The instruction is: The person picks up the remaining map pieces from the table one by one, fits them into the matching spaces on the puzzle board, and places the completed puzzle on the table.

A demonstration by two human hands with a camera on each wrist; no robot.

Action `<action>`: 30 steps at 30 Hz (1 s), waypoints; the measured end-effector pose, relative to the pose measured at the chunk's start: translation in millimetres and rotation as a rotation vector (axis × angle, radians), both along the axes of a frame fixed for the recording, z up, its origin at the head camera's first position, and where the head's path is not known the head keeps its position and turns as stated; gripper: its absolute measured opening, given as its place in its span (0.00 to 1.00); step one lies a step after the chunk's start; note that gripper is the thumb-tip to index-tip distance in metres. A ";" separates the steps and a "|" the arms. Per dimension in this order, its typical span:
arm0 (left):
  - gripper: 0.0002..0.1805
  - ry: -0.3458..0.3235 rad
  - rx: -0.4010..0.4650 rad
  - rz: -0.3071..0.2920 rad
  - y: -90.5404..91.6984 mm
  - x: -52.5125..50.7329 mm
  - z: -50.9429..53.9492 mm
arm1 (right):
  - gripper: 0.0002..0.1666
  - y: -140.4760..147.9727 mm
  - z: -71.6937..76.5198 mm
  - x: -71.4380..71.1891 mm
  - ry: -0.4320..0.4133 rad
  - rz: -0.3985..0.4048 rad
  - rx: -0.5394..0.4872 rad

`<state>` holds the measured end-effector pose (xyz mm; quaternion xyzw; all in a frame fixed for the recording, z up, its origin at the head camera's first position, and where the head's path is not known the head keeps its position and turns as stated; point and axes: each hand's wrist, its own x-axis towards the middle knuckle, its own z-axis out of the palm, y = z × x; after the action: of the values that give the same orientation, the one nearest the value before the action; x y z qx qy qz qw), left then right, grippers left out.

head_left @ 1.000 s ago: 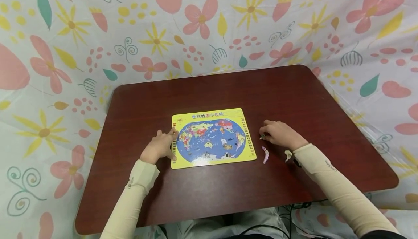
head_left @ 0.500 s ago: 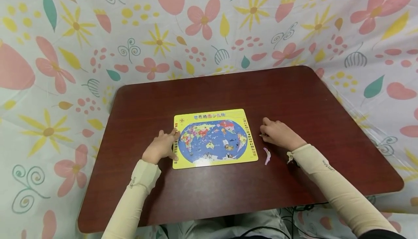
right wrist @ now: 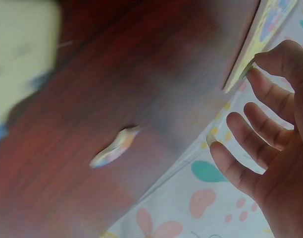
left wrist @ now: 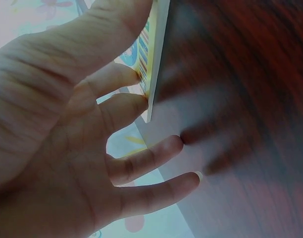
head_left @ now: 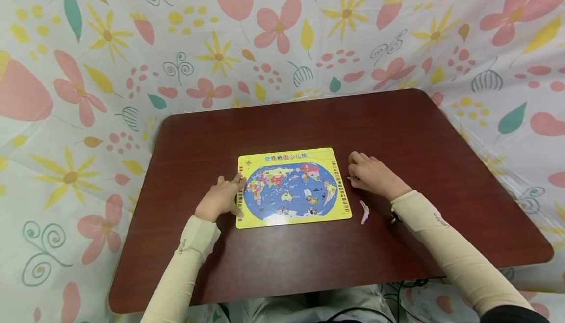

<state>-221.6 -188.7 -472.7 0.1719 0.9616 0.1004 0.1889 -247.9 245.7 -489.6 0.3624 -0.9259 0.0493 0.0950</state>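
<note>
The yellow-bordered world map puzzle board (head_left: 295,188) lies flat on the table. My left hand (head_left: 220,198) rests at its left edge with spread fingers; in the left wrist view, two fingertips (left wrist: 129,105) touch that edge and the other two reach the tabletop. My right hand (head_left: 375,175) hovers just right of the board. Its thumb and index finger pinch a small thin piece (right wrist: 247,68), mostly hidden by the fingers; the other fingers curve loosely. Below this hand lies a narrow pink-purple puzzle piece (head_left: 364,212), apart from the board.
The dark red-brown table (head_left: 282,126) has rounded corners and meets a flower-printed cloth (head_left: 273,33) behind. Near the right wrist camera is a blurred cream shape (right wrist: 23,64), too close to identify. Black cables (head_left: 399,296) hang at the table's front edge.
My right hand has moved slightly left towards the board with the small piece. A cream piece near the right wrist has become covered by the sleeve. The left hand stays on the board.
</note>
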 end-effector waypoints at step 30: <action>0.55 0.012 -0.012 -0.001 -1.5 -1.4 -2.6 | 0.08 -75.3 1.5 -18.8 -0.074 0.048 0.036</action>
<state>-223.0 -190.1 -475.4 0.1717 0.9632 0.0935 0.1843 -266.8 170.4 -488.0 0.3839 -0.9206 0.0484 0.0531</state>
